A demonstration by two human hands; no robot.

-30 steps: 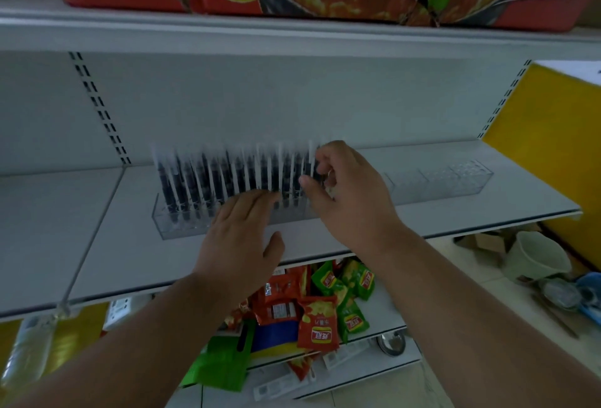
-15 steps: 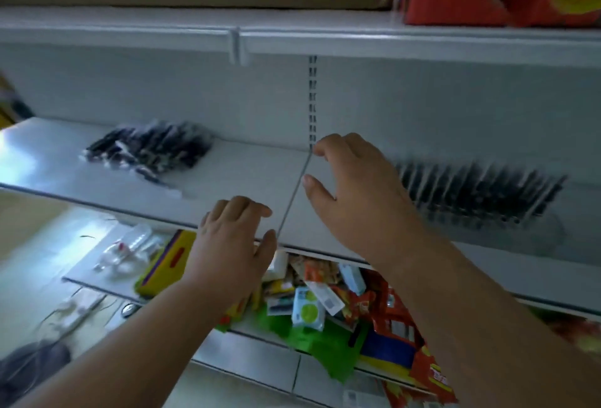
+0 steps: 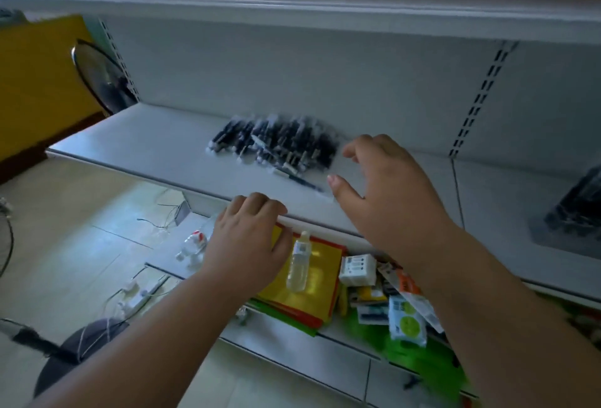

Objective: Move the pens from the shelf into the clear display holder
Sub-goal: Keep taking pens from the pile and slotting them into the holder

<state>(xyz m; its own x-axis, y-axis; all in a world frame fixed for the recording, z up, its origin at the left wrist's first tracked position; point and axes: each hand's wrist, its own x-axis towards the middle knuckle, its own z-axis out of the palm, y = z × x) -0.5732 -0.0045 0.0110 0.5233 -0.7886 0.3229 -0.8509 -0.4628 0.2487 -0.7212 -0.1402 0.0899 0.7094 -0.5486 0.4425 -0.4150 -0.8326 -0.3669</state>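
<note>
1. Spanning the frame's middle band, the grey-white metal shelf now fills the view. A sec ago the view faced the holder; it has since swung left to the loose stock.
2. Right forearm comes in from lower right; right hand hovers centre-right, just beside the pile. Fingers spread and loosely curved, thumb apart, holding nothing. It was at the holder's pen row a sec ago, so prob one drop-off is done and it's back for more.
3. Left hand sits lower centre at the shelf's front edge, fingers relaxed, slightly bent, nothing in them. Whether it touches the lip: can't tell.
4. Clear plastic display holder, w/ dark pens standing in it, is now at the far right edge, blurred, well apart from the pile. Slot detail not readable.
5. Heap of loose black pens with pale ends lies upper centre on the shelf, near the back panel. Plenty left, so the task looks far from finished.
6. One stray pen lies apart at the pile's near-right side, closest to the right thumb. Likely easiest next pick.
7. Below: small clear water bottle lying on yellow packets, lower shelf, frame centre-bottom. Not part of the job.
</note>
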